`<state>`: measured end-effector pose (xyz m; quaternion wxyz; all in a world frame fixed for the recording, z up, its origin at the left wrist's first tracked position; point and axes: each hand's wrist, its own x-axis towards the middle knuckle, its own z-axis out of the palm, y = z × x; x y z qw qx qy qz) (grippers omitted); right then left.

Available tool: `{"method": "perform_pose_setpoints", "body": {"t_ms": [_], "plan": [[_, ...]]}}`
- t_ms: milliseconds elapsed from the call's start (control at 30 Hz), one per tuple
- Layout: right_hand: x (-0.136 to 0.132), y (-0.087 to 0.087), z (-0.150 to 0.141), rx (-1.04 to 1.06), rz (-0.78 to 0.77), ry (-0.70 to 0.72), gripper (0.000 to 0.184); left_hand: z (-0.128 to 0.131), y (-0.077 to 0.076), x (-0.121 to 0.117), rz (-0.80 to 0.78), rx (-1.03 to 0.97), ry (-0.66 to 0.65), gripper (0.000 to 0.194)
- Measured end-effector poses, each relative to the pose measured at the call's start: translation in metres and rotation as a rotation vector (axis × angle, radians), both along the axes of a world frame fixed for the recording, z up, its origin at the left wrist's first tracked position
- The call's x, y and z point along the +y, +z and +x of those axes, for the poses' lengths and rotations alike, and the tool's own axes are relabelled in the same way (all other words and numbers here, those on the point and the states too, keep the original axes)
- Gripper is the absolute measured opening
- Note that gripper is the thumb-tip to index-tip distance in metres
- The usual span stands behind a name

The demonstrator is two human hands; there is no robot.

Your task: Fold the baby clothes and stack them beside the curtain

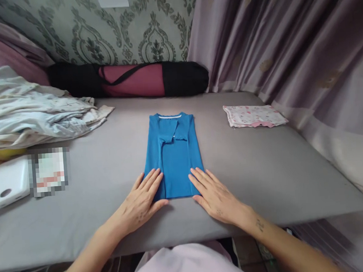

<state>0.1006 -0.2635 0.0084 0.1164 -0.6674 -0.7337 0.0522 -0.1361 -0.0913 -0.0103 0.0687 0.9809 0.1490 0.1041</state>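
Observation:
A blue shirt [177, 169] lies on the grey-covered surface, its sides and sleeves folded inward into a narrow long shape. Its neckline, with a white strip inside the collar, points away from me. My left hand [144, 196] rests flat on the shirt's lower left part, fingers stretched out and the thumb by the bottom edge. On the lower right part lies my right hand [216, 195], also flat with its fingers extended. Neither hand grips the fabric.
A folded pink-and-white patterned cloth [254, 115] lies at the right. Piled light fabric [33, 109], a white box-like device [10, 181] and a blurred-out item [49, 172] are at the left. A black and maroon long bag [134, 80] lies along the wall, beside purple curtains [239, 32].

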Motion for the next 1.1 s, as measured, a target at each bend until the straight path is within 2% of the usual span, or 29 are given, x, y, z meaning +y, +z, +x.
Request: {"method": "perform_pose_setpoints", "body": {"t_ms": [167, 233, 367, 533, 733, 833, 933, 1000, 1100], "plan": [[-0.02, 0.006, 0.004, 0.014, 0.014, 0.038, 0.042, -0.022, 0.011, 0.002, -0.043, -0.032, -0.058, 0.039], [-0.021, 0.006, 0.007, 0.021, 0.048, 0.045, 0.039, -0.025, 0.012, 0.003, -0.019, -0.031, -0.066, 0.034], [-0.016, 0.003, 0.01, -0.018, 0.109, 0.072, 0.033, -0.029, 0.014, 0.004, 0.047, -0.002, -0.136, 0.035], [-0.014, 0.003, 0.01, -0.102, 0.135, 0.128, 0.034, -0.031, 0.015, 0.008, 0.035, 0.066, -0.183, 0.047], [-0.01, 0.007, 0.01, -0.102, 0.18, 0.155, 0.031, -0.027, 0.011, 0.023, 0.018, 0.059, -0.161, 0.048], [-0.003, 0.018, 0.014, -0.048, 0.143, 0.156, 0.026, -0.025, 0.015, 0.033, -0.055, 0.029, -0.193, 0.045], [0.009, 0.036, 0.022, 0.058, 0.03, 0.142, 0.021, -0.022, 0.026, 0.043, -0.195, -0.003, -0.225, 0.046], [0.019, 0.048, 0.031, 0.111, -0.041, 0.141, 0.021, -0.019, 0.035, 0.05, -0.296, -0.021, -0.188, 0.046], [0.039, 0.061, 0.048, 0.176, -0.102, 0.145, 0.024, -0.009, 0.046, 0.06, -0.467, -0.041, -0.057, 0.041]]}}
